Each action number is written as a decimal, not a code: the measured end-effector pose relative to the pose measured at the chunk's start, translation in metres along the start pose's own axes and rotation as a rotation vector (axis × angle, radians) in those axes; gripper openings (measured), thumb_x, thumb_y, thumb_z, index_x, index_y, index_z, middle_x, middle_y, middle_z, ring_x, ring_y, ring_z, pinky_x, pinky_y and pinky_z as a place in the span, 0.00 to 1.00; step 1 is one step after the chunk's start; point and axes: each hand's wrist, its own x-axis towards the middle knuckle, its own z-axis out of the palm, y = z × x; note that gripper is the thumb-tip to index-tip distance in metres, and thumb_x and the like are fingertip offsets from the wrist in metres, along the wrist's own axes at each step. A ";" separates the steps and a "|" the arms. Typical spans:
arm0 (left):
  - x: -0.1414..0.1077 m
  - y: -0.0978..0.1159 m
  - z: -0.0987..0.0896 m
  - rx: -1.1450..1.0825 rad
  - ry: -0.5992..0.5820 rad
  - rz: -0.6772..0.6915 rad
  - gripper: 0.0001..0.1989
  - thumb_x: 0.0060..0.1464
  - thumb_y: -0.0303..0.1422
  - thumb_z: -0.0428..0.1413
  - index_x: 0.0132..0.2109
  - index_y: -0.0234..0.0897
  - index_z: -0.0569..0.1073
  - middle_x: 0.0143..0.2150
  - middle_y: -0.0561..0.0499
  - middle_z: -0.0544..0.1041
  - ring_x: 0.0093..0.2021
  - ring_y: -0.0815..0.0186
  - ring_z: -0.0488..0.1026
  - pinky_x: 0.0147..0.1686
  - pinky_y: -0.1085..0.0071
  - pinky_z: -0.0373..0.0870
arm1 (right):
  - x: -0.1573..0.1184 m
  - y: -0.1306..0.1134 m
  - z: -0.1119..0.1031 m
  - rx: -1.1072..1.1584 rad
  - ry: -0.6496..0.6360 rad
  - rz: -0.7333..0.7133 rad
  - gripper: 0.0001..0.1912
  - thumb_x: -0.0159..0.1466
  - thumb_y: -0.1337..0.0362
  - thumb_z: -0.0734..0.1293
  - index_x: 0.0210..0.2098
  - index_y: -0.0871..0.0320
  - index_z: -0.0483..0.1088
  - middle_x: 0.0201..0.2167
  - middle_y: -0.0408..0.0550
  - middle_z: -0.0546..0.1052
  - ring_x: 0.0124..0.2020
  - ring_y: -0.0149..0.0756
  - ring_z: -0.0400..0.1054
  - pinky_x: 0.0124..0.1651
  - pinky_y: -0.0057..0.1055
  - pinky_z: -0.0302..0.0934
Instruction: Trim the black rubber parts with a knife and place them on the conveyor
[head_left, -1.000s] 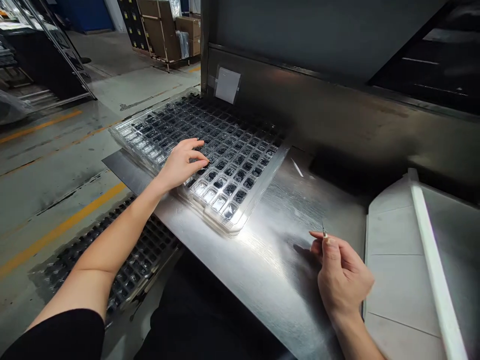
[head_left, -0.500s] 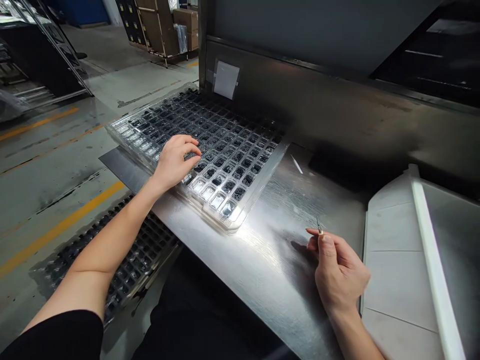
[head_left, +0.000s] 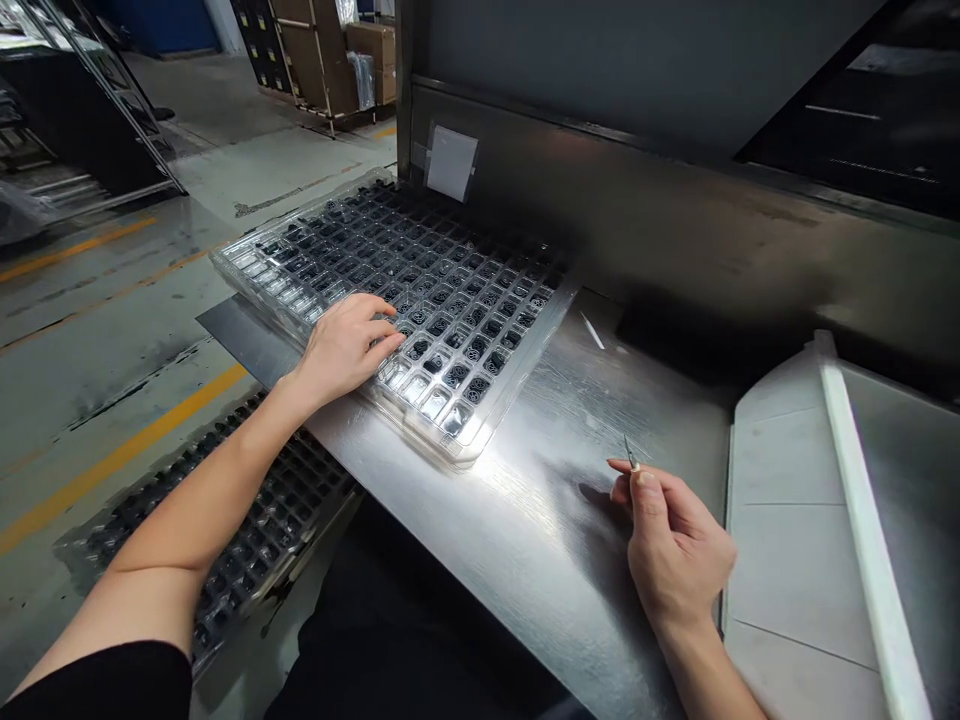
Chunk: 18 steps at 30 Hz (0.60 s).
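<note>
A clear plastic tray [head_left: 480,432] lies on the metal bench, its cells filled with small black parts [head_left: 476,388]. Several cells along its near edge show no black part. Over that near edge is my left hand [head_left: 350,345], its fingers curved down into the cells and thumb and forefinger apart. Whether the fingertips touch a part cannot be made out. Off to the right, above the bench, my right hand [head_left: 675,535] is closed around a slim craft knife [head_left: 631,455]. The narrow metal tip points up and away; the handle is hidden in the fist.
A white sliver-like piece [head_left: 592,331] lies on the metal bench [head_left: 525,530]. At right stands a pale bin or chute [head_left: 795,540] with a raised rim. A metal wall [head_left: 637,180] rises behind. Below left, another filled tray [head_left: 277,520] sits lower than the bench.
My left hand has moved slightly down and towards me, its fingers lower at the tray cells. My right hand with the craft knife has stayed nearly still.
</note>
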 end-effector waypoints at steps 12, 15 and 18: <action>-0.006 -0.011 -0.008 -0.115 -0.015 0.024 0.21 0.76 0.46 0.52 0.46 0.43 0.87 0.65 0.42 0.82 0.67 0.50 0.76 0.70 0.45 0.72 | 0.001 0.005 -0.001 -0.016 -0.025 -0.018 0.25 0.76 0.40 0.69 0.46 0.55 0.85 0.30 0.45 0.79 0.36 0.41 0.75 0.44 0.35 0.68; -0.003 -0.010 -0.006 -0.072 -0.021 0.041 0.21 0.76 0.46 0.52 0.44 0.43 0.87 0.65 0.43 0.81 0.67 0.49 0.76 0.70 0.44 0.72 | 0.001 0.003 -0.001 -0.011 -0.029 -0.033 0.24 0.77 0.41 0.69 0.45 0.55 0.85 0.30 0.45 0.79 0.35 0.40 0.75 0.44 0.34 0.68; -0.002 -0.008 -0.004 -0.037 -0.040 0.038 0.20 0.75 0.45 0.52 0.46 0.44 0.87 0.66 0.43 0.81 0.67 0.47 0.75 0.69 0.43 0.72 | 0.001 0.002 -0.001 -0.018 -0.032 -0.037 0.25 0.77 0.40 0.69 0.45 0.55 0.85 0.30 0.45 0.79 0.34 0.40 0.75 0.42 0.34 0.67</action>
